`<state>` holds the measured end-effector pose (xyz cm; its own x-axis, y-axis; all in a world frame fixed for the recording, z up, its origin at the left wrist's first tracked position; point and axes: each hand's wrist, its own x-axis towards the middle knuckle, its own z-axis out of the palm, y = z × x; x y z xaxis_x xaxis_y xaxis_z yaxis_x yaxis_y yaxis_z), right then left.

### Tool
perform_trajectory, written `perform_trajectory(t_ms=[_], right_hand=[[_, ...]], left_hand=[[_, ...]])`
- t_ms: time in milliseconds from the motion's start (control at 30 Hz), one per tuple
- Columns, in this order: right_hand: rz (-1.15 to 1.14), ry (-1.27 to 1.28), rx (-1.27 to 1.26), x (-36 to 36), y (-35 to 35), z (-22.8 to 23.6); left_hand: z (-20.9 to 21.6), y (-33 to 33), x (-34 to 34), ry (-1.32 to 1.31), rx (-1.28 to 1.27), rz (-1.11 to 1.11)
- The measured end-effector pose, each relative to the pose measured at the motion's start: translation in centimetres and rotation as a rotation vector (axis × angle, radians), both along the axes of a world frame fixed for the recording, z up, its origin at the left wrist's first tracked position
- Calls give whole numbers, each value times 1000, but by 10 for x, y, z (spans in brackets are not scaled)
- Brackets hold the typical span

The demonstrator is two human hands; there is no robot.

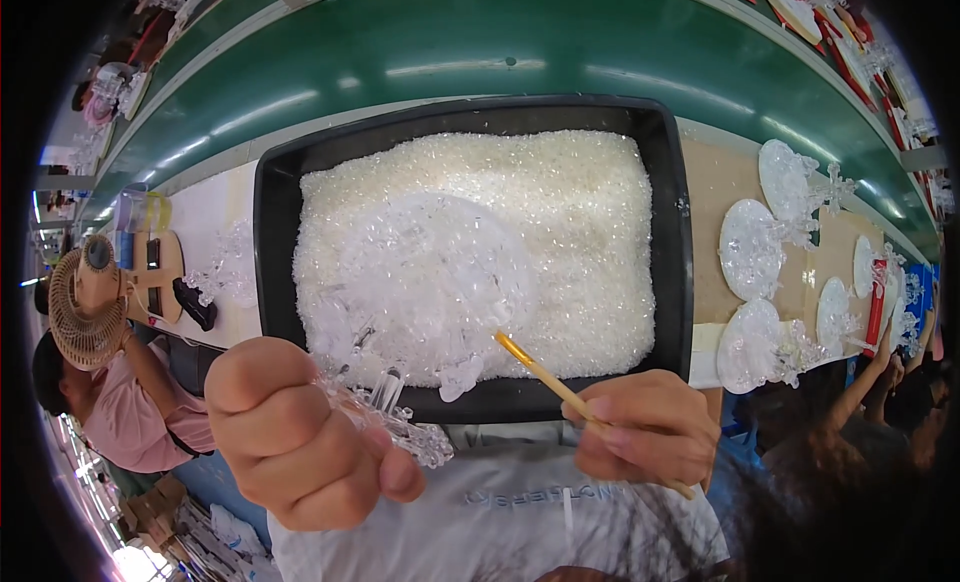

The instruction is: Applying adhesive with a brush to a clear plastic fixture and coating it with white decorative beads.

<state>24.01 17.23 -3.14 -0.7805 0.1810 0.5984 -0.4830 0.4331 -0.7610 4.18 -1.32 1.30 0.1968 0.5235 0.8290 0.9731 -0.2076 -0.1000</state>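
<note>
My left hand (300,442) is closed around the stem of a clear plastic piece (420,282) with a round disc top and branching, crystal-like arms; I hold it over a black tray (672,232). The tray is filled with small clear plastic beads (560,222). My right hand (645,427) grips a thin yellow stick (540,374), whose tip points at the lower right edge of the disc, close to it or touching it.
A green conveyor belt (480,42) runs behind the tray. Finished clear disc pieces (760,252) lie on the wooden bench at right, near another person's arm (875,372). At left sit a small tan fan (85,307) and a person in pink (130,402).
</note>
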Motion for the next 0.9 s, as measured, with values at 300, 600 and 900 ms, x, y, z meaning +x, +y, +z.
perform_trajectory(t_ms=[300, 600, 900], right_hand=[[35, 77, -44, -5, 0, -11], [-32, 157, -28, -20, -8, -14], [94, 24, -69, -13, -3, -5]], left_hand=[[4, 3, -3, 34, 3, -74], [-10, 1, -4, 137, 101, -139], [-16, -9, -1, 180, 48, -146]])
